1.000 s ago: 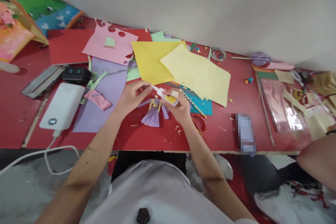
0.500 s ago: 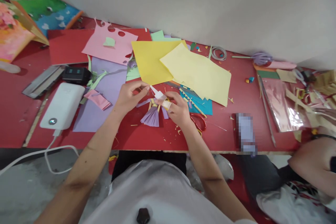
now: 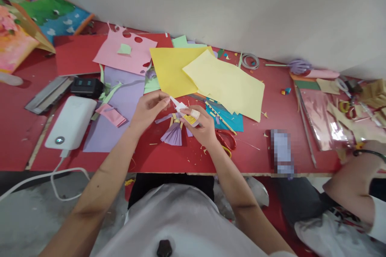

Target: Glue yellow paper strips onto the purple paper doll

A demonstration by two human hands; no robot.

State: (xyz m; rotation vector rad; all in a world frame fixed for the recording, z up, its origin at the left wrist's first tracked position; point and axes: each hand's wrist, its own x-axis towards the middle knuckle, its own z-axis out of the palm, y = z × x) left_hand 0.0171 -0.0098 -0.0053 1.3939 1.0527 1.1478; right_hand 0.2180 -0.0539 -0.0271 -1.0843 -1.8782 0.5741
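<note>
My right hand (image 3: 202, 125) is wrapped around a small glue bottle (image 3: 190, 119) with a white nozzle and a yellow label. The nozzle points up and left, towards my left hand (image 3: 152, 108). Thumb and forefinger of that hand are pinched at the nozzle's tip; whatever is between them is too small to make out. A beige strip wraps one finger of my right hand. Just below the bottle lies a pleated purple paper piece (image 3: 172, 135) shaped like a skirt, with yellowish strips at its top. Part of it is hidden behind the bottle and fingers.
Yellow sheets (image 3: 224, 80) lie beyond my hands. Red-handled scissors (image 3: 227, 139) rest right of my right wrist. A white power bank (image 3: 71, 122) sits at left on the red table (image 3: 253, 156). At far right is another person's arm (image 3: 351, 176), near a phone (image 3: 282, 150).
My right hand has turned the bottle slightly, so more of the yellow label shows. My left hand stays pinched at the tip. The other person's arm has shifted a little left.
</note>
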